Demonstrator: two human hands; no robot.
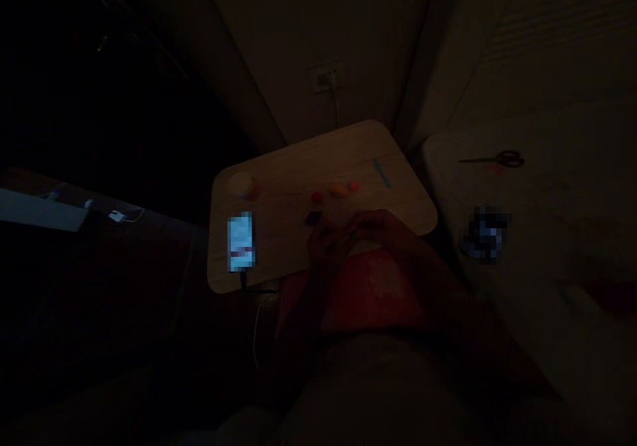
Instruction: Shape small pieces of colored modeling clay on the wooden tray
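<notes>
My left hand (pixel 328 243) and my right hand (pixel 377 228) meet at the near edge of a small wooden table (pixel 283 167). Between their closed fingertips shows a small green lump (pixel 353 236), dim and partly covered. Just beyond my left hand lies a dark blue piece (pixel 313 218). Farther back sit a red lump (pixel 317 197), a yellow-orange lump (pixel 339 190) and a pinkish-red lump (pixel 353 186). A flat teal strip-shaped tool (pixel 382 173) rests toward the right of the tabletop. The light is very low, so finger detail is hard to see.
A lit phone (pixel 241 241) with a cable lies on the table's left, near a pale-lidded tub (pixel 241 185). Scissors (pixel 502 159) rest on the surface at right. A wall socket (pixel 327 77) holds a plug. Under my hands is a red surface (pixel 348 293).
</notes>
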